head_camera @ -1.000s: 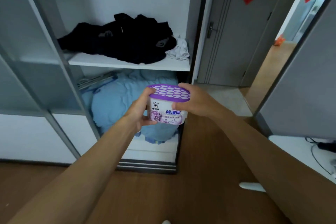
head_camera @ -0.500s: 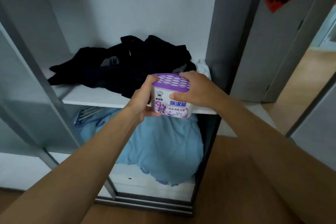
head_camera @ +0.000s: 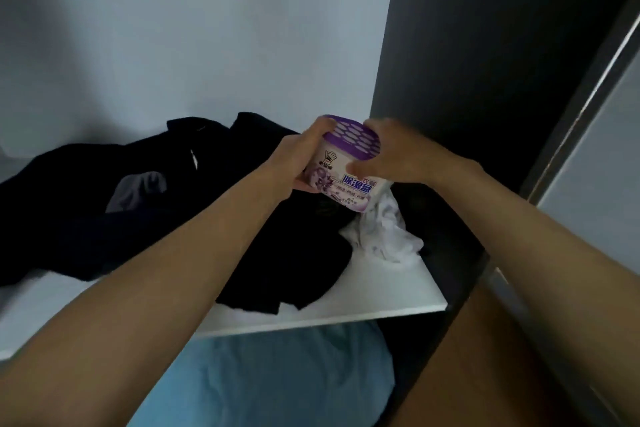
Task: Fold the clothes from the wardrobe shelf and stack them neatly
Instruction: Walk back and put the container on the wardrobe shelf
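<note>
A white tub with a purple honeycomb lid (head_camera: 349,163) hangs above the white wardrobe shelf (head_camera: 374,302), over the clothes. My left hand (head_camera: 298,163) grips its left side and my right hand (head_camera: 391,156) holds its right side and lid edge. Under it a rumpled heap of black clothes (head_camera: 138,211) covers most of the shelf, with a grey patch showing. A crumpled white garment (head_camera: 384,232) lies at the shelf's right end, just below the tub.
A light blue bundle of bedding (head_camera: 284,378) fills the compartment under the shelf. The dark wardrobe side panel (head_camera: 485,62) stands right of the shelf, a sliding door frame (head_camera: 588,97) beyond it. The pale back wall (head_camera: 190,28) is behind the clothes.
I have stepped closer to the wardrobe. Both hands have carried the tub up and forward, from in front of the lower compartment to above the clothes at the shelf's right.
</note>
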{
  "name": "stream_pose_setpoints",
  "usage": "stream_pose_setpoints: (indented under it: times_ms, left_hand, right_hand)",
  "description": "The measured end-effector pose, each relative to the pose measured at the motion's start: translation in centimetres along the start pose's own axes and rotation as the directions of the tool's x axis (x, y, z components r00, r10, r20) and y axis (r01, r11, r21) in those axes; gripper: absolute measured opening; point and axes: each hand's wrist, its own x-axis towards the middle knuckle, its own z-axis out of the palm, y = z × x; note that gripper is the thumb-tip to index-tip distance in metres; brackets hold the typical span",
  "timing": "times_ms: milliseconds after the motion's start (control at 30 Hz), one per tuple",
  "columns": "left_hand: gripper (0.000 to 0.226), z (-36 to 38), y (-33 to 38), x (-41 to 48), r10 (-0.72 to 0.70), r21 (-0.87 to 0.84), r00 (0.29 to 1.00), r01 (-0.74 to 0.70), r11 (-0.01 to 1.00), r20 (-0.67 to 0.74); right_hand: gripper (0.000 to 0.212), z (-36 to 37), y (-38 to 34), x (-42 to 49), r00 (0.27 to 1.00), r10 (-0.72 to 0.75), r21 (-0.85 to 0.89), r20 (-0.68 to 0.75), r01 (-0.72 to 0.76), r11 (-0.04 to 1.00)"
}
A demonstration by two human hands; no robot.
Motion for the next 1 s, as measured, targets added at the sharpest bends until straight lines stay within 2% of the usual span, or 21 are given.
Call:
stream_pose_setpoints:
  times_ms: [100, 233, 367, 433, 500, 533, 600, 667, 700, 733, 800, 867, 933, 1000]
  left_hand:
    - [0.047, -1.4, 1.7, 4.7, 0.015, 0.042, 0.996, -0.019, 0.999, 0.083]
    - [0.052, -1.9, 3.2, 10.8, 0.067, 0.016, 0.985, -0.071, 0.997, 0.160]
    - [0.066, -1.3, 3.9, 16.5, 0.111, 0.039, 0.952, -0.127, 0.991, 0.285]
    - [0.070, -1.0, 3.9, 19.6, 0.116, 0.009, 0.975, -0.120, 0.993, 0.191]
    - [0.057, -0.9, 3.7, 22.8, 0.100, -0.002, 0.993, -0.100, 0.995, 0.065]
    - [0.045, -0.8, 3.0, 24.4, 0.104, 0.085, 0.994, -0.106, 0.991, 0.031]
    - [0.035, -0.8, 1.3, 26.6, 0.057, 0.389, 0.995, -0.085, 0.917, 0.083]
    - [0.040, -0.6, -0.8, 27.2, 0.028, 0.684, 0.985, -0.137, 0.716, 0.169]
    - [0.043, -0.4, -1.9, 27.2, 0.011, 0.763, 0.975, -0.181, 0.620, 0.221]
    - [0.046, -0.2, -3.1, 27.4, -0.005, 0.800, 0.963, -0.220, 0.559, 0.268]
    - [0.046, 0.4, -4.9, 27.6, -0.010, 0.820, 0.947, -0.271, 0.504, 0.320]
    - [0.044, 0.9, -6.3, 28.3, -0.019, 0.811, 0.947, -0.265, 0.521, 0.321]
    - [0.046, 1.0, -7.2, 29.1, 0.007, 0.764, 0.946, -0.266, 0.588, 0.324]
    - [0.063, 0.9, -7.8, 29.8, 0.060, 0.745, 0.957, -0.259, 0.614, 0.284]
  right_hand:
    - [0.056, -0.8, -0.4, 3.8, 0.999, 0.041, -0.043, -0.013, -0.042, 0.998]
    - [0.052, -1.3, 0.4, 8.1, 0.985, 0.115, -0.091, -0.128, -0.127, 0.988]
    - [0.060, -1.8, 2.0, 11.3, 0.962, 0.188, -0.156, -0.197, -0.220, 0.963]
    - [0.067, -1.7, 2.9, 12.8, 0.946, 0.226, -0.154, -0.232, -0.265, 0.952]
    - [0.070, -1.2, 3.9, 14.3, 0.925, 0.236, -0.172, -0.297, -0.295, 0.940]
    - [0.071, -0.9, 4.4, 15.0, 0.917, 0.237, -0.187, -0.321, -0.307, 0.933]
    - [0.074, 0.1, 5.4, 16.4, 0.912, 0.239, -0.224, -0.333, -0.323, 0.920]
    - [0.077, 1.2, 6.3, 17.6, 0.912, 0.248, -0.239, -0.325, -0.333, 0.912]
    - [0.078, 1.7, 6.8, 18.2, 0.913, 0.254, -0.236, -0.320, -0.336, 0.912]
    - [0.078, 2.2, 7.3, 18.8, 0.916, 0.257, -0.235, -0.309, -0.335, 0.912]
    - [0.073, 3.1, 8.4, 20.0, 0.927, 0.251, -0.249, -0.279, -0.322, 0.914]
    - [0.069, 3.9, 9.5, 21.0, 0.939, 0.245, -0.263, -0.241, -0.306, 0.915]
    - [0.068, 4.9, 10.7, 22.1, 0.947, 0.250, -0.276, -0.199, -0.299, 0.913]
    - [0.068, 5.9, 11.6, 23.1, 0.953, 0.252, -0.301, -0.169, -0.293, 0.907]
